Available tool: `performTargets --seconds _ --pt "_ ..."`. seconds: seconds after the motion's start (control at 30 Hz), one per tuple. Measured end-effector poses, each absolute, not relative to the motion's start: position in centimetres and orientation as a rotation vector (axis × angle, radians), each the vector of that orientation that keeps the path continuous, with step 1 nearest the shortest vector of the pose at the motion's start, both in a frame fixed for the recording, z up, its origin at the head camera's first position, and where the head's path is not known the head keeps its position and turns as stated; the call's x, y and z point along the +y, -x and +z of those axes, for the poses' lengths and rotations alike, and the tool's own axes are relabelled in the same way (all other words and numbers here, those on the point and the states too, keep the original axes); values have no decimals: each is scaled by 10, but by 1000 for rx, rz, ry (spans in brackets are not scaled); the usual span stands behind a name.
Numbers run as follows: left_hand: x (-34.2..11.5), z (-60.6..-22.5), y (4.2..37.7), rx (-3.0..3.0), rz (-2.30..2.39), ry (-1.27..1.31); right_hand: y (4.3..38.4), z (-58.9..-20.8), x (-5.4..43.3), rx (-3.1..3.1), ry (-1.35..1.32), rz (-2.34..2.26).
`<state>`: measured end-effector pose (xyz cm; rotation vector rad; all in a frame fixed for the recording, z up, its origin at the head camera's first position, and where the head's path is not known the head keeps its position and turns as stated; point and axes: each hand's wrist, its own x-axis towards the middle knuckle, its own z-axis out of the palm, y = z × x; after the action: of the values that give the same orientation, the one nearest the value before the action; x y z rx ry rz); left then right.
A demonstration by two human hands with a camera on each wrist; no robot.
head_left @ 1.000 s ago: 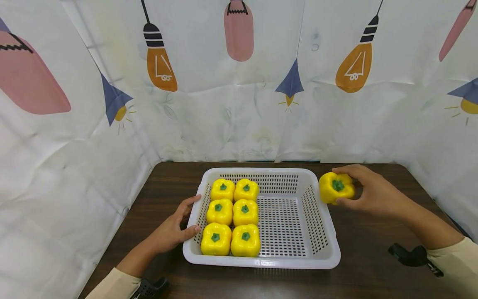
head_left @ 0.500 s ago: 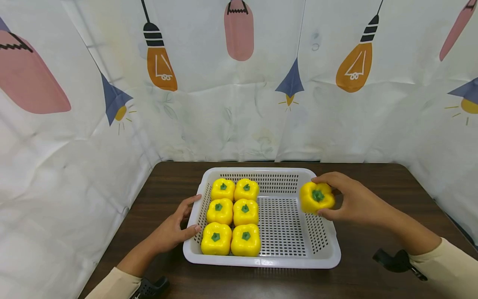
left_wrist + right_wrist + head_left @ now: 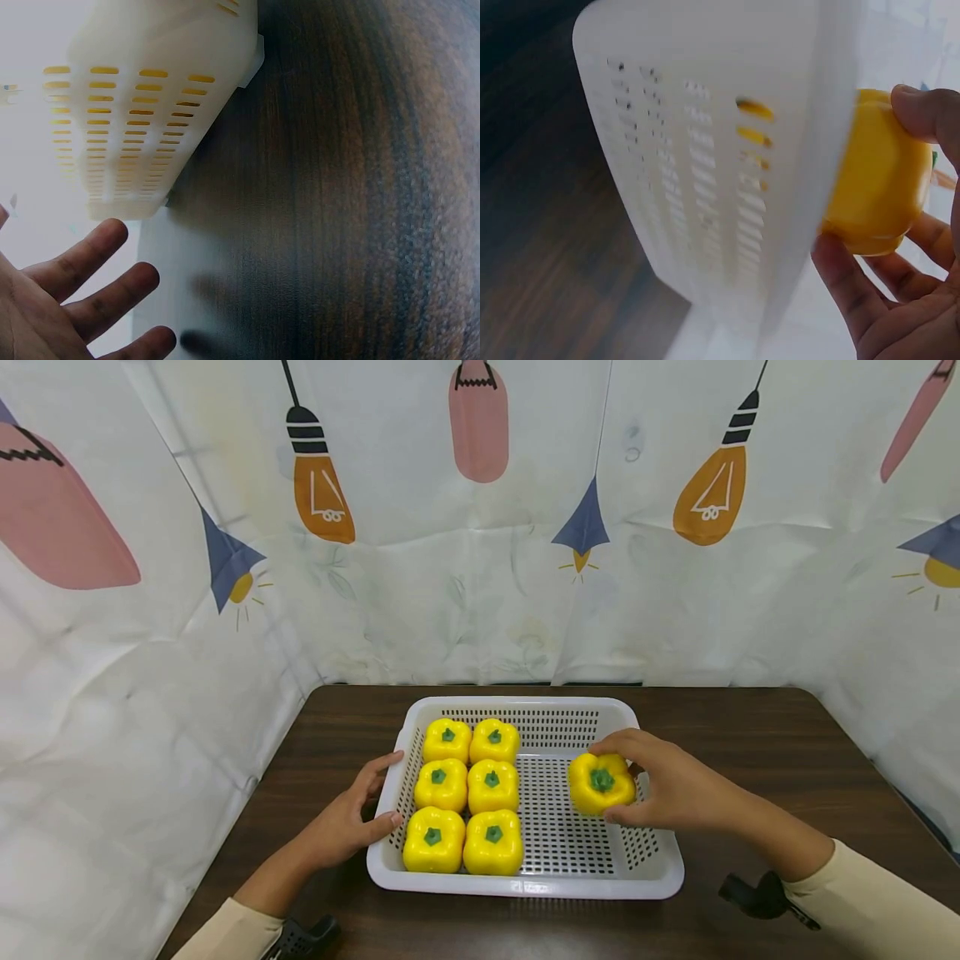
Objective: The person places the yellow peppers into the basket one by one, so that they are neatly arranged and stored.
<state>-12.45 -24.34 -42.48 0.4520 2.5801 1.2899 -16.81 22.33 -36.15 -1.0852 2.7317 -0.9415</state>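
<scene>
My right hand [image 3: 663, 785] grips a yellow bell pepper [image 3: 601, 783] with a green stem, thumb on the near side and fingers on the far side. It hangs over the right half of a white plastic basket [image 3: 525, 888]. In the right wrist view the held pepper [image 3: 881, 176] shows just past the basket's rim. On the left, my left hand [image 3: 348, 814] touches the basket's left rim with thumb and a fingertip, its fingers spread. Several yellow bell peppers [image 3: 492, 787] stand stem up in two columns in the basket's left half.
The basket rests on a dark brown wooden table [image 3: 750, 727]. Behind and to the left hangs a white curtain [image 3: 450, 610] printed with lamps and bulbs. Slotted holes pierce the basket's side wall [image 3: 135, 112]. A black strap device [image 3: 765, 893] sits at the right wrist.
My right hand has carried the bell pepper leftward and toward me, from beyond the basket's right rim to over its inside. The left hand and the basket have stayed in place.
</scene>
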Motion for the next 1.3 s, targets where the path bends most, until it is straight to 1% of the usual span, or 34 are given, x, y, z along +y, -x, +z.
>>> performTargets --seconds 0.2,0.43,0.7,1.3 --pt "-244 -426 125 2588 1280 -462 164 -368 210 2702 1030 -909" --pt "-244 -426 125 2587 1286 -473 163 -377 199 2671 1075 -895" --pt "-245 -426 125 2592 1277 -469 162 -383 190 2592 1066 -932" --pt "-243 -425 124 2609 1265 -453 160 -392 169 2600 1021 -768"
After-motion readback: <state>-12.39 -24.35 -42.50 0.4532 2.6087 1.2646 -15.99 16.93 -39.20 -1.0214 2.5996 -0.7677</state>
